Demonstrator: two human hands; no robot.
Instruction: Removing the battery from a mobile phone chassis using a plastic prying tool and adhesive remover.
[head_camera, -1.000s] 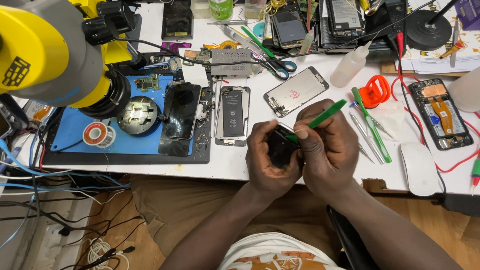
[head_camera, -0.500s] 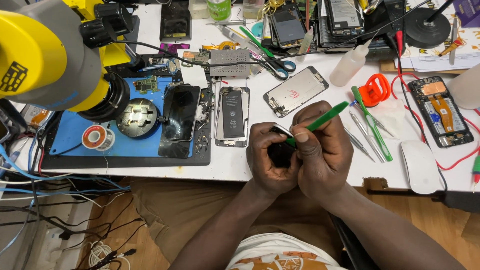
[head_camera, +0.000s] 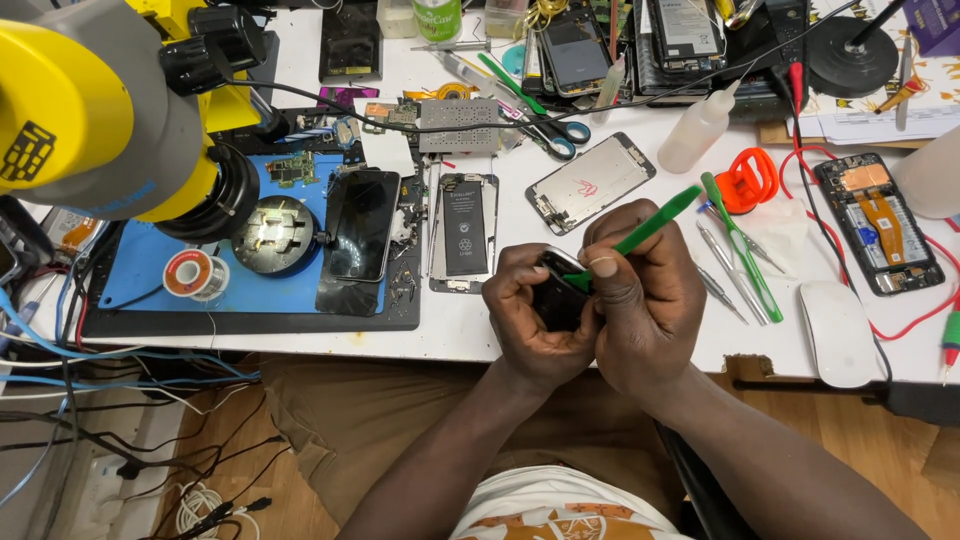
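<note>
Ideally, while the left hand (head_camera: 535, 320) clamps the dark phone (head_camera: 556, 292) firmly, the right hand (head_camera: 640, 300), pinching the green pry tool (head_camera: 650, 225), keeps it shallow along the seam.

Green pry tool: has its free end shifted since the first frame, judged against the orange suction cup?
Yes. The green pry tool has tilted lower, its tip ending nearer the orange suction cup.

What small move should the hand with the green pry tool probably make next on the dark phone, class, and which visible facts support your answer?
Probably slide the green pry tool a little further along the phone's edge. Its tip sits at the upper edge of the dark phone, the right hand pinches the tool near that tip, and the left hand grips the phone above the white table. Whether the seam has opened is hidden.
</note>
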